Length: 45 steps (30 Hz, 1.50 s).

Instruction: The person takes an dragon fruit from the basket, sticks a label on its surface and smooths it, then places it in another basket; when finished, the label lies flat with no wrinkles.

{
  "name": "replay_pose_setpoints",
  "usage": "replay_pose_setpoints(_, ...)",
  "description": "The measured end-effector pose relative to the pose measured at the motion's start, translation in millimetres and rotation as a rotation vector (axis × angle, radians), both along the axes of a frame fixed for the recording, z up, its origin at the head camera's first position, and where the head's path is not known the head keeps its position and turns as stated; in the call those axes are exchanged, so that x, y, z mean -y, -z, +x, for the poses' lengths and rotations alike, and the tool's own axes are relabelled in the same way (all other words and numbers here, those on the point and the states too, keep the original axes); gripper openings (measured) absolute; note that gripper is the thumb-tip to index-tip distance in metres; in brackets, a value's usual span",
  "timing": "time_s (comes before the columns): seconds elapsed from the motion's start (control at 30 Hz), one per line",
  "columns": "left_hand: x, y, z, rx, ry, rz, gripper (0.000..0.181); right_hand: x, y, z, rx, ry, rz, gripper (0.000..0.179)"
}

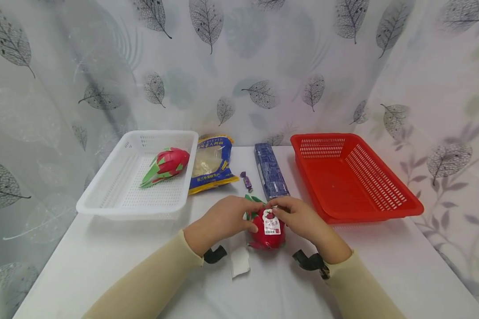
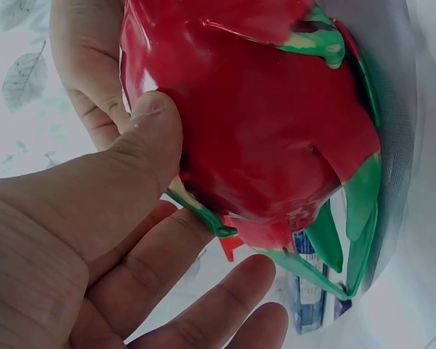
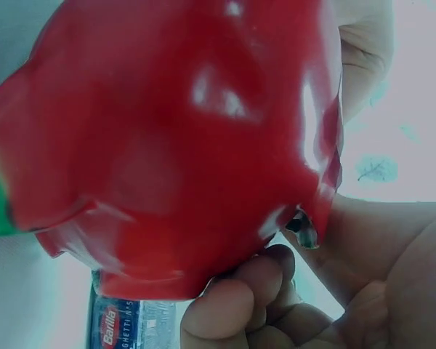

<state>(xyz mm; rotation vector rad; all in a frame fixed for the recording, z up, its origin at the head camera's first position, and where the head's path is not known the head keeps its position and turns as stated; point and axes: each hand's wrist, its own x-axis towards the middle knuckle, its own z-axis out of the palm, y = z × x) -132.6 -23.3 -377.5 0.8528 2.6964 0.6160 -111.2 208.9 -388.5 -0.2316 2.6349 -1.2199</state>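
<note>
A red dragon fruit (image 1: 263, 241) with green leaf tips and a white label (image 1: 272, 223) sits on the table between my hands. My left hand (image 1: 231, 215) holds its left side; the left wrist view shows the thumb (image 2: 156, 120) on the red skin and several fingers spread below. From the other side my right hand (image 1: 301, 219) grips the fruit, its fingertips at the label's upper edge in the head view. Curled right fingers (image 3: 240, 298) meet the glossy skin in the right wrist view. The label is hidden in both wrist views.
A white basket (image 1: 127, 208) at left holds another dragon fruit (image 1: 170, 161). Beside it lies a blue-yellow pasta bag (image 1: 213, 161), then a purple wrapped candy (image 1: 246, 180) and a blue spaghetti pack (image 1: 270, 170). A red basket (image 1: 359, 177) stands right. White paper (image 1: 240, 262) lies in front.
</note>
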Motion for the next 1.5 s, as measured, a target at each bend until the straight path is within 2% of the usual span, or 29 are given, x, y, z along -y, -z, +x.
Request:
replay_pose_setpoints(0.2, 0.4, -0.2, 0.2, 0.003, -0.002, 0.000, 0.067, -5, 2.2, 1.4, -0.008, -0.106, -0.011, 0.052)
replay_pose_setpoints(0.3, 0.7, 0.3, -0.4, 0.001, -0.001, 0.001, 0.067, -8, 3.1, 1.9, -0.002, -0.126, -0.024, 0.058)
replay_pose_setpoints(0.57, 1.0, 0.9, 0.0, 0.001, -0.007, -0.001, 0.068, -7, 2.6, 4.7, -0.005, -0.113, 0.002, 0.059)
replay_pose_setpoints(0.63, 2.1, -0.2, 1.0, -0.003, 0.000, -0.006, 0.069, -5, 1.4, 6.9, -0.014, -0.096, 0.037, 0.064)
replay_pose_setpoints(0.73, 5.9, -3.1, 3.1, -0.023, 0.001, -0.021, 0.071, 1, 0.6, 11.5, -0.028, -0.075, 0.130, 0.082)
replay_pose_setpoints(0.87, 12.5, -7.0, 3.9, -0.050, -0.059, -0.036, 0.071, 11, 1.3, 16.8, -0.012, -0.096, 0.178, 0.102)
replay_pose_setpoints(1.0, 14.8, -6.5, 1.1, -0.015, -0.113, -0.092, 0.071, 14, 2.5, 20.3, 0.015, -0.118, 0.163, 0.103)
replay_pose_setpoints(1.17, 15.2, -2.4, -1.4, 0.021, -0.124, -0.138, 0.075, 18, 5.5, 23.6, 0.030, -0.112, 0.178, 0.107)
replay_pose_setpoints(1.33, 14.1, -2.3, -3.9, 0.043, -0.185, -0.069, 0.079, 23, 7.0, 30.1, 0.002, -0.085, 0.223, 0.119)
replay_pose_setpoints(1.5, 11.5, 1.7, -11.8, 0.044, -0.247, 0.163, 0.073, 23, 7.9, 39.9, -0.074, 0.005, 0.219, 0.110)
